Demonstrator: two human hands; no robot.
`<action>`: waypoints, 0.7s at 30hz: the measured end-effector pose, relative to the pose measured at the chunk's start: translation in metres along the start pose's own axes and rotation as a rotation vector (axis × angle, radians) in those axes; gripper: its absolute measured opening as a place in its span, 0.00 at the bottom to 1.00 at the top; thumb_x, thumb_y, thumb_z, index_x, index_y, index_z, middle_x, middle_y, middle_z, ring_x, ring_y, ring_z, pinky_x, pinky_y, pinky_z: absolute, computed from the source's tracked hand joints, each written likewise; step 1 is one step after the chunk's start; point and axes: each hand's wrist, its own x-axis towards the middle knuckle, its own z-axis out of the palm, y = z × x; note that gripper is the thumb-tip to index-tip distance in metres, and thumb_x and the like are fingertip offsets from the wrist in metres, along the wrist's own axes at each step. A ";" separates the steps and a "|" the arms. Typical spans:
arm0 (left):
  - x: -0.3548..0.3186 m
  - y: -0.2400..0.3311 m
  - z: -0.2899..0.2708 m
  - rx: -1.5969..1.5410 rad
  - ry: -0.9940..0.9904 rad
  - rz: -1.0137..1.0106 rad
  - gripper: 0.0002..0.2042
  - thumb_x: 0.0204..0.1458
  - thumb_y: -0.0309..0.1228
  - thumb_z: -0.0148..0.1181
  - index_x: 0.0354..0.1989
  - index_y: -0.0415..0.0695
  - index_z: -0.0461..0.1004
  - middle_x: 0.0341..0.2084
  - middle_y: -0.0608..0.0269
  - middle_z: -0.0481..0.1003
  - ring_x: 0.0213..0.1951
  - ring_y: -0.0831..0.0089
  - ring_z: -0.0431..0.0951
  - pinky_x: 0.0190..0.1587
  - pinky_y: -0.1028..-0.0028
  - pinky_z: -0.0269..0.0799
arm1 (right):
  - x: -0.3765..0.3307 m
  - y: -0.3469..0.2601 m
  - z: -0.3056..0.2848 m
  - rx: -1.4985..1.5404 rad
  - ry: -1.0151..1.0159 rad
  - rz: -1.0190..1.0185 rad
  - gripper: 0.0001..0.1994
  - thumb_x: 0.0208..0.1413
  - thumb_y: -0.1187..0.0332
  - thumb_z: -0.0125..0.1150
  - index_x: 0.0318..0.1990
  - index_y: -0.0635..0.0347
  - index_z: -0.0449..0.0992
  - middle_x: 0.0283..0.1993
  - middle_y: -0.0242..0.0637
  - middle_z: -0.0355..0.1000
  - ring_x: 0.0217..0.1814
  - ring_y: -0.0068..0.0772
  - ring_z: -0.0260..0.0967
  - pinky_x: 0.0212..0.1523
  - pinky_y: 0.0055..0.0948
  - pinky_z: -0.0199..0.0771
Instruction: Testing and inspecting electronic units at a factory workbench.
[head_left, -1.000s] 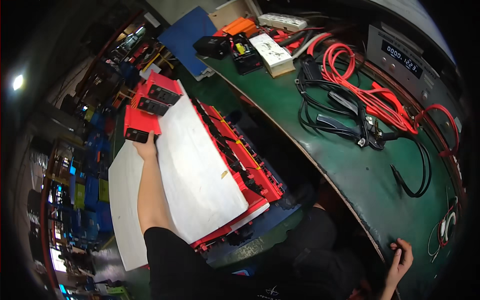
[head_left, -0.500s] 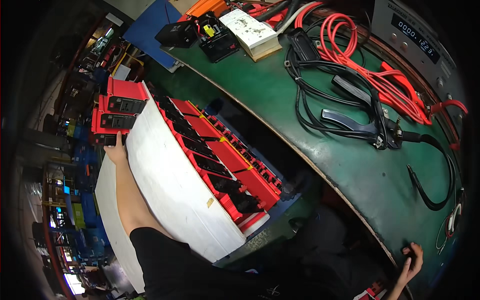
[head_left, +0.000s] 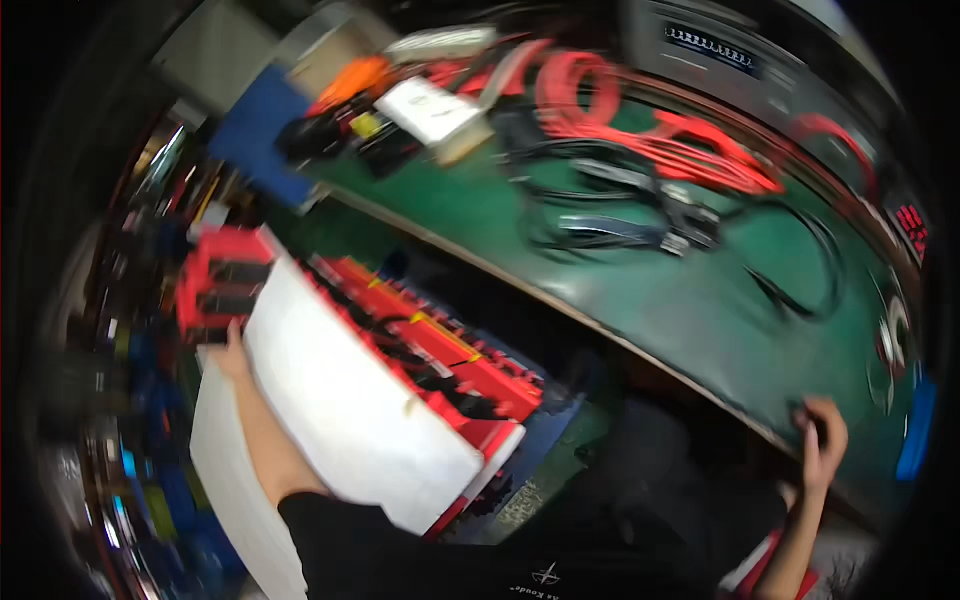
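The picture is motion-blurred. My left hand (head_left: 232, 350) reaches out along a large white block (head_left: 350, 400) and touches its far end, right under a red and black unit (head_left: 220, 280); its grip is too blurred to read. A row of red units (head_left: 440, 350) runs along the block's right side. Down at the lower right, my right hand (head_left: 822, 440) curls its fingers over the near edge of the green workbench (head_left: 640, 290).
On the bench lie coiled red cables (head_left: 640, 130), black leads with clamps (head_left: 620, 220), a white box (head_left: 430, 110), an orange item (head_left: 350, 80) and a blue pad (head_left: 255, 135). A grey instrument (head_left: 720, 45) stands at the back. Cluttered shelves fill the left.
The view has swung and blurred. My left hand stays at the red unit on the block's far end. My right hand has moved up onto the bench edge.
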 end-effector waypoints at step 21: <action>-0.340 0.374 -0.150 -0.688 -1.261 0.660 0.27 0.58 0.37 0.58 0.63 0.36 0.63 0.51 0.46 0.72 0.40 0.55 0.80 0.42 0.64 0.79 | -0.081 -0.015 0.066 0.373 0.242 -0.625 0.04 0.57 0.69 0.57 0.33 0.56 0.76 0.30 0.33 0.72 0.33 0.40 0.70 0.35 0.40 0.67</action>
